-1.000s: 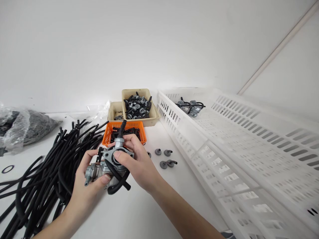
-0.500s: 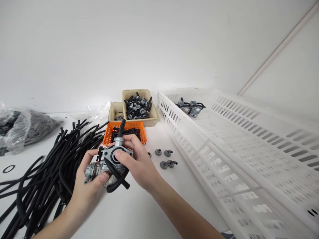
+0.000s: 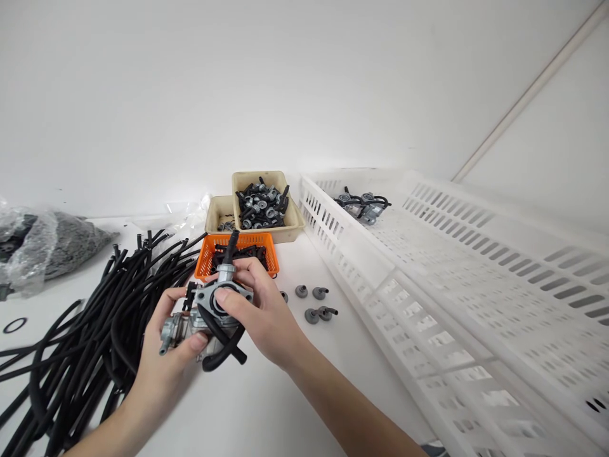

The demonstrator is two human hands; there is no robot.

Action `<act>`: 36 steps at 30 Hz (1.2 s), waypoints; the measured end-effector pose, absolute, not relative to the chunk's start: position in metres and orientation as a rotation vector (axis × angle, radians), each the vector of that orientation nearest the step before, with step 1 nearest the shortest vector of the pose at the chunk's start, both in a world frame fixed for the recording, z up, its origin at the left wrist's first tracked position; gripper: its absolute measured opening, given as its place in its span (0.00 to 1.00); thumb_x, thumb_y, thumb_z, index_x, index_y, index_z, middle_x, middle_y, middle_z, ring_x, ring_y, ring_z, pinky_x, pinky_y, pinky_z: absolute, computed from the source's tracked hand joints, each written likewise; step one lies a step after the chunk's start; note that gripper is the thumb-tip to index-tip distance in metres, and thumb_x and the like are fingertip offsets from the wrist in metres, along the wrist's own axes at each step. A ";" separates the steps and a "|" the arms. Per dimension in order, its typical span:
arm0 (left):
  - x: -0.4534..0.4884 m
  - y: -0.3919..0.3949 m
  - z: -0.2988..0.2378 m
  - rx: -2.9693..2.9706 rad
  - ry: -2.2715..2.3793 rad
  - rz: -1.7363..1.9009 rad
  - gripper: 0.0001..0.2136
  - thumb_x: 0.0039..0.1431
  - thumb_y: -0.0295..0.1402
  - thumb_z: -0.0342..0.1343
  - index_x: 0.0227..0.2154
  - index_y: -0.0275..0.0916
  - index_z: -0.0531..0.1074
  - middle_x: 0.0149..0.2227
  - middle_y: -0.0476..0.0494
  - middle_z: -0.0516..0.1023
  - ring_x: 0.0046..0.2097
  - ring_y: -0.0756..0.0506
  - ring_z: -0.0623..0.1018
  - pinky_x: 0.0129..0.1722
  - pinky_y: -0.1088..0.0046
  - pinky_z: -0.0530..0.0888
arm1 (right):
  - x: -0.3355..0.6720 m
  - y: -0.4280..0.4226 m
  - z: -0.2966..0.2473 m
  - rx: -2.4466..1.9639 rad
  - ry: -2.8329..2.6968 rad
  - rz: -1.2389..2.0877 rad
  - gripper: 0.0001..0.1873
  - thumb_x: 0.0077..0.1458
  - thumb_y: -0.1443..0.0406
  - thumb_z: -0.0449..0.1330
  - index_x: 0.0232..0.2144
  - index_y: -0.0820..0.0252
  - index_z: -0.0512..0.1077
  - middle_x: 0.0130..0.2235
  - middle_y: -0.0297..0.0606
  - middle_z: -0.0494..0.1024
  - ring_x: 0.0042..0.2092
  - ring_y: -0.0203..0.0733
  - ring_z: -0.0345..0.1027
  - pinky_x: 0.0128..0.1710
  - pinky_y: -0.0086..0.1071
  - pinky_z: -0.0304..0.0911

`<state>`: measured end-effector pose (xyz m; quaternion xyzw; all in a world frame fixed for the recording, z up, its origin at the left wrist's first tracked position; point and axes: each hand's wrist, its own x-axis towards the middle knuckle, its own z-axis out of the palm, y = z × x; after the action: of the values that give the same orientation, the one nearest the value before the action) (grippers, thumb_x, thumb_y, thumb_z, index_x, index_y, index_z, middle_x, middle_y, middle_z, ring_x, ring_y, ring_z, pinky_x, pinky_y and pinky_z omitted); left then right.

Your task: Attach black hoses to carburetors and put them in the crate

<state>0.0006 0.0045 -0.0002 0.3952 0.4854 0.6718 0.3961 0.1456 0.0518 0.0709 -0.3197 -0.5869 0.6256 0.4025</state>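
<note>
A metal carburetor [image 3: 197, 320] is held between my two hands above the white table. My left hand [image 3: 166, 343] grips its left side and underside, thumb across the lower body. My right hand [image 3: 259, 311] holds the other side, with the thumb pressed at the round opening of the flange and the fingers behind. Black rubber hoses [image 3: 223, 346] hang crossed from the carburetor's front. A metal cap with a black sleeve [image 3: 229, 254] points up at its top. The fingers behind the body are partly hidden.
Black hoses [image 3: 80, 355] lie piled at left, beside a plastic bag [image 3: 52, 247]. An orange basket [image 3: 271, 254] and beige bins [image 3: 295, 222] of small parts stand behind my hands. Several grey fittings [image 3: 320, 292] sit at right, near a white crate [image 3: 380, 273] holding carburetors [image 3: 366, 206].
Both hands keep the same grip on the carburetor. The whole scene has shifted only very slightly to the left in view.
</note>
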 end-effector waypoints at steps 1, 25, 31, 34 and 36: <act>0.000 0.005 -0.001 1.002 1.232 1.699 0.27 0.35 0.48 0.70 0.36 0.41 0.68 0.28 0.52 0.71 0.27 0.50 0.70 0.25 0.78 0.69 | 0.146 0.052 0.071 -0.803 -1.486 1.578 0.13 0.54 0.61 0.61 0.39 0.56 0.63 0.41 0.36 0.75 0.46 0.41 0.70 0.46 0.37 0.65; -0.001 0.005 -0.003 1.013 1.235 1.693 0.27 0.35 0.47 0.70 0.37 0.42 0.67 0.27 0.53 0.72 0.26 0.52 0.70 0.25 0.80 0.69 | 0.146 0.051 0.071 -0.850 -1.500 1.550 0.12 0.53 0.62 0.60 0.39 0.56 0.63 0.42 0.37 0.76 0.45 0.42 0.70 0.45 0.37 0.65; 0.000 0.005 -0.002 0.968 1.186 1.715 0.27 0.35 0.49 0.70 0.37 0.42 0.68 0.29 0.52 0.72 0.28 0.52 0.69 0.27 0.80 0.69 | 0.145 0.051 0.074 -0.809 -1.442 1.595 0.13 0.52 0.62 0.61 0.41 0.56 0.65 0.44 0.37 0.76 0.45 0.42 0.70 0.46 0.36 0.64; 0.001 0.006 -0.001 0.915 1.152 1.729 0.29 0.34 0.49 0.71 0.38 0.41 0.69 0.31 0.51 0.73 0.30 0.51 0.70 0.29 0.79 0.70 | 0.145 0.051 0.077 -0.799 -1.375 1.655 0.10 0.54 0.63 0.58 0.39 0.57 0.66 0.43 0.37 0.77 0.45 0.40 0.71 0.46 0.34 0.64; 0.001 0.006 -0.002 0.890 1.148 1.725 0.30 0.33 0.49 0.71 0.39 0.41 0.70 0.32 0.51 0.74 0.30 0.51 0.71 0.29 0.79 0.71 | 0.145 0.051 0.077 -0.814 -1.364 1.658 0.09 0.54 0.63 0.58 0.39 0.58 0.67 0.41 0.36 0.77 0.42 0.39 0.71 0.44 0.33 0.64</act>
<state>0.0005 0.0060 -0.0020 0.3567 0.4599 0.6910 0.4287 0.1446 0.0513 0.0771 -0.3232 -0.5416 0.6587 0.4103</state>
